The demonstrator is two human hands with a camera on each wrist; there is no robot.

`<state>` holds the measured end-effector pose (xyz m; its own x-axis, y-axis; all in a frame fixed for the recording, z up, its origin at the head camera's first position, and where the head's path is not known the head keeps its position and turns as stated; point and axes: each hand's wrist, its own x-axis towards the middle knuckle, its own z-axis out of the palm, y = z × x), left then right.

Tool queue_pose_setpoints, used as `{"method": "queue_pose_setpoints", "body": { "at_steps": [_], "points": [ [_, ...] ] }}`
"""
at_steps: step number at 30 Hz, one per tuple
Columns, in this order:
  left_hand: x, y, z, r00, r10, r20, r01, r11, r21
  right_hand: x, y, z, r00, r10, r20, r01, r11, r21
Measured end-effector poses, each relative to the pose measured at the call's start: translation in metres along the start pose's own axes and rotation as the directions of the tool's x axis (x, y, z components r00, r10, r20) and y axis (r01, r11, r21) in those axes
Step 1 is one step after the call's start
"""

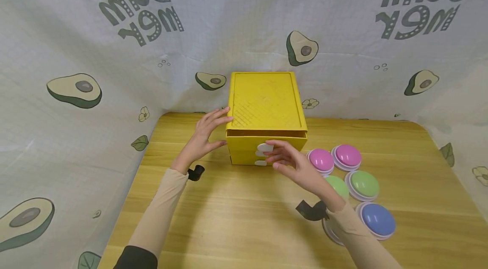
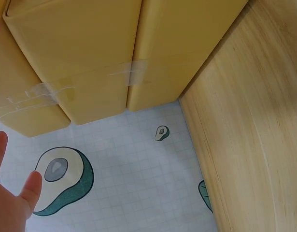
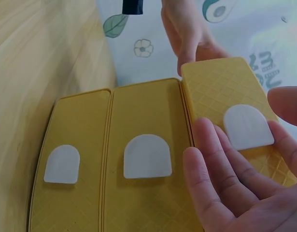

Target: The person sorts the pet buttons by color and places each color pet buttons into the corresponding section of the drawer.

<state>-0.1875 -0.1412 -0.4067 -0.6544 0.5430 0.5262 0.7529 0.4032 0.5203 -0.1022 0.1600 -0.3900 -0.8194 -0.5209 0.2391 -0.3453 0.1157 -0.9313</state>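
Observation:
A yellow drawer cabinet [image 1: 267,99] with three stacked drawers stands against the back sheet. Its top drawer [image 3: 220,87] sits slightly forward, leaving a dark gap under the cabinet top. My left hand [image 1: 203,135] lies against the cabinet's left side, fingers spread, fingertips at the upper edge and thumb near the front corner. At the front, my right hand [image 1: 293,163] has loosely bent fingers right at the top drawer's white handle [image 3: 247,126], the thumb standing apart from it. The lower drawers' handles, a middle one [image 3: 147,157] and a bottom one [image 3: 62,164], have no fingers on them.
Right of the cabinet, on the wooden table [image 1: 236,218], are dome-topped round buttons: pink [image 1: 347,156], green [image 1: 364,184] and blue [image 1: 378,219]. The right forearm partly covers some of them. An avocado-print sheet [image 1: 244,15] hangs behind. Clear tape [image 2: 90,84] crosses the cabinet's side.

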Motion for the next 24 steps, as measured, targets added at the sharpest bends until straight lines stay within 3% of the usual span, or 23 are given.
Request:
{"method": "queue_pose_setpoints", "body": {
  "at_steps": [10,24],
  "points": [
    [-0.001,0.002,-0.001,1.000,-0.008,0.011,0.008,1.000,-0.005,-0.017,-0.007,0.007,0.999,0.026,0.018,-0.026,1.000,-0.015],
    [-0.001,0.002,0.000,1.000,0.002,0.004,-0.002,1.000,-0.006,-0.041,-0.019,0.019,0.999,-0.025,0.037,0.028,0.996,-0.089]
  ]
}}
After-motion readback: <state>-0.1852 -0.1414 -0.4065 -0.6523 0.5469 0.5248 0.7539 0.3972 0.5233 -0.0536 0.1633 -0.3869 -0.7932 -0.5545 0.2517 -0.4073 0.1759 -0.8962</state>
